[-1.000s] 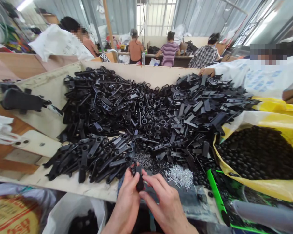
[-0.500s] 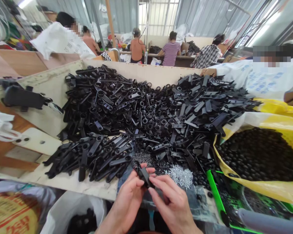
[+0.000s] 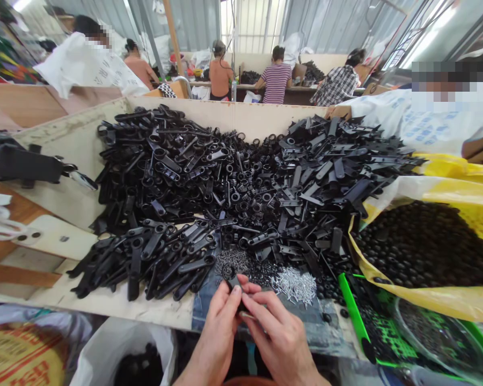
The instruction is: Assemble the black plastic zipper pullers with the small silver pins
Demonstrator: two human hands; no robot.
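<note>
My left hand [image 3: 216,328] grips a black plastic part with a ring-shaped end [image 3: 228,272], its thumb pressed on the top face. The ring points away from me. At the part's near end my right hand [image 3: 280,324] has thumb and fingers pinched together, and they cover most of that end. Just beyond the hands lie a heap of silver pins or screws [image 3: 293,285] and a pile of small dark grey pieces [image 3: 232,260]. Both hands are over a dark cloth [image 3: 205,305] at the worktop's front edge.
Black ring-ended parts [image 3: 161,161] and flat black pieces [image 3: 330,155] are heaped behind. More ring-ended parts [image 3: 145,257] lie left. A yellow-white sack of black beads [image 3: 426,246] and a green tray [image 3: 352,316] stand right. A white bag [image 3: 100,348] hangs below. Several people work beyond.
My left thumb has moved up onto the top of the part. The part is now more hidden between my hands, and my right fingers have closed lower at its near end. The view has shifted slightly.
</note>
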